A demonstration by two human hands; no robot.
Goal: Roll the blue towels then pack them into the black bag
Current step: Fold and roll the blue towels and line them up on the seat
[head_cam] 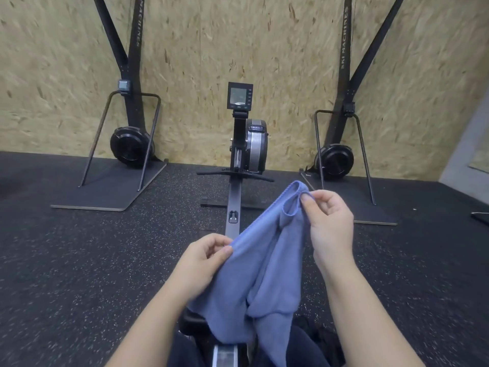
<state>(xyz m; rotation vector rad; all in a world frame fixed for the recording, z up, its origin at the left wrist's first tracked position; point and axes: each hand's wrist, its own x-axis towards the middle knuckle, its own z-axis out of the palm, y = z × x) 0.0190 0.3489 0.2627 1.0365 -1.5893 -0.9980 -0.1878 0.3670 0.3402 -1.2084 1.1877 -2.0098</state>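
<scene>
A blue towel (264, 266) is held up above a rowing machine (247, 144), its upper edge pinched by the left hand (205, 256) low down and the right hand (328, 221) higher up.

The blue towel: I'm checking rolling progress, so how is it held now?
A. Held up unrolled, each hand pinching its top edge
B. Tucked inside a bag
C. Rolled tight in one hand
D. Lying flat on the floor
A: the left hand and right hand each pinch the top edge of the blue towel, which hangs loose and unrolled.
</scene>
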